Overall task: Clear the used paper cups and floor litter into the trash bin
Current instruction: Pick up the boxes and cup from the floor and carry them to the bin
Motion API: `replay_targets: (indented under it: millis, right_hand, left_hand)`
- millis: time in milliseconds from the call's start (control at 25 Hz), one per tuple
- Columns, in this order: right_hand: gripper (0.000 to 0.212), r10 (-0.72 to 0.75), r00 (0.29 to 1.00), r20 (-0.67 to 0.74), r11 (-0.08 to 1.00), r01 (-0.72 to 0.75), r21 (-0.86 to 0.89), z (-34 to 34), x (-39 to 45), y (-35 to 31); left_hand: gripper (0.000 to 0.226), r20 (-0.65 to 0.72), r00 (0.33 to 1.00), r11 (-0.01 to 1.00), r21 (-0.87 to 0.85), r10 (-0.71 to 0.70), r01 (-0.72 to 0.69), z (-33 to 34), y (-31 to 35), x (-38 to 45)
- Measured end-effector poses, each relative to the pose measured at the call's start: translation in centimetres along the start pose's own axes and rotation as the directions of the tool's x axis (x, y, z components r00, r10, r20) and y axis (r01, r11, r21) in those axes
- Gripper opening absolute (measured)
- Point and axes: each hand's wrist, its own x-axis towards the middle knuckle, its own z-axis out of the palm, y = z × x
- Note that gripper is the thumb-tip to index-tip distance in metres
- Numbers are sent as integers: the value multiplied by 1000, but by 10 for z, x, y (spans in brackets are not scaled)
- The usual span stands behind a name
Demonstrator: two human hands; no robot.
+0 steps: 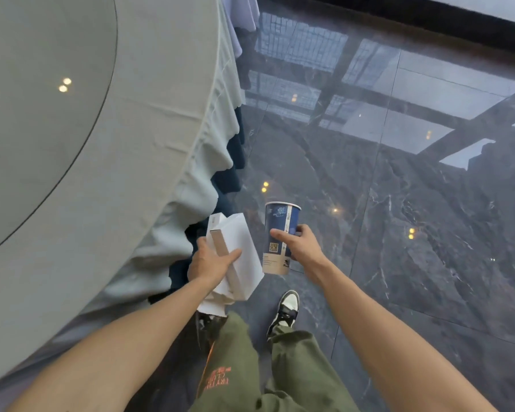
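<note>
Words and marks you can see

The blue paper cup [280, 233] has a square scan code and tiny print too small to read. The green trousers [238, 367] have orange letters, upside down and not clear enough to read.

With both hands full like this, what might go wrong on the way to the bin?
1. The left hand pins a slim box and white papers together under the thumb; the loose stack could slip and scatter.
2. The right hand holds the cup upright, its inside unseen; any leftover drink might spill.
3. The floor looks polished, and no bin is in view.
</note>
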Motion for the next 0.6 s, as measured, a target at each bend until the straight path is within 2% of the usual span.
replay_targets:
  millis: [160, 360, 520, 600]
  right_hand:
    - [59, 103, 989, -103, 988, -114, -105, 47, 14, 44]
    - [59, 159, 961, -224, 977, -186, -103, 117, 10, 83]
    - [63, 181, 942, -282, 964, -227, -140, 158, 13, 105]
    - [70, 179, 940, -291, 958, -234, -164, 176, 16, 108]
  left_hand:
    - [90, 91, 995, 996, 74, -51, 45, -22, -69, 10]
    - [81, 215, 972, 984, 167, -92, 56, -53, -139, 25]
    - [100, 251, 958, 985, 133, -138, 107, -71, -184, 36]
    - [99, 243, 960, 985, 136, -140, 109, -78, -199, 41]
